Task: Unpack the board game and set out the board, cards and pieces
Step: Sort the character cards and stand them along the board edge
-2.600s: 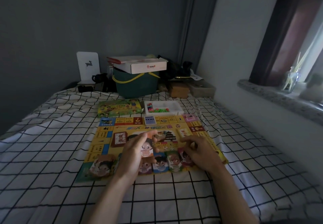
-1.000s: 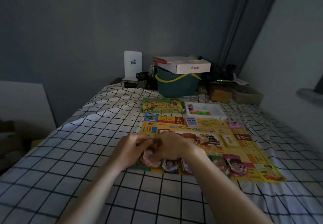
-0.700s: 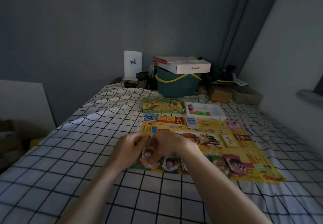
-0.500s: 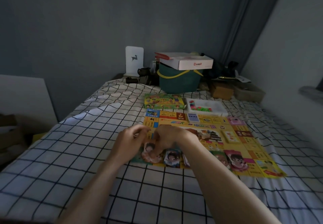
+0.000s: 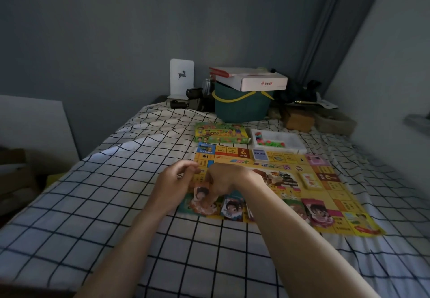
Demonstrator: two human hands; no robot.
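Right hand (image 5: 226, 181) pinches a character card (image 5: 202, 193) at the board's (image 5: 325, 207) near left corner. Left hand (image 5: 173, 184) is curled beside it; whether it grips anything cannot be told. Risk: the board lies on soft bedding (image 5: 93, 204), so pressing may shift it and slide the neighbouring card (image 5: 232, 207). Dim light hampers placement.

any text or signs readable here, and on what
No word reads for certain.
Yellow game board: a white "2"-like figure on a red square and blue title characters, blurred.
White cardboard box on the green bucket: red logo, illegible.
White upright card: dark deer silhouette, no words.
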